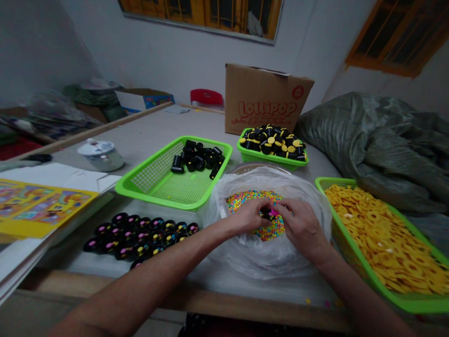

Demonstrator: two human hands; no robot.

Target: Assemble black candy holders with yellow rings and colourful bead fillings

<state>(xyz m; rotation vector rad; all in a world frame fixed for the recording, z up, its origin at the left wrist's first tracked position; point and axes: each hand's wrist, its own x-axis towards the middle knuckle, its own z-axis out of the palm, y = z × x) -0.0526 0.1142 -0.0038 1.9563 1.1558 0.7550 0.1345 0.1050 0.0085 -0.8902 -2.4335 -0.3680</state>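
Note:
My left hand (252, 215) is closed round a small black cup (266, 214), partly hidden by the fingers. Opposite it, my right hand (302, 225) pinches a small pink piece (274, 212) at the cup's mouth; its exact kind is hard to make out. Both hands are over a clear plastic bag (224, 252) opened wide and full of tiny coloured balls (252, 196). To the left, several black cups (143, 236) stand upright in rows, with pink, yellow or blue bits showing in their mouths.
A green basket (168, 203) holds loose black cups. Behind the bag, another green basket (273, 161) contains black cups with yellow caps. Yellow rings (379, 234) fill a green basket (396, 302) at right. A cardboard box (259, 93), white pot (101, 157) and printed sheets (42, 206) surround them.

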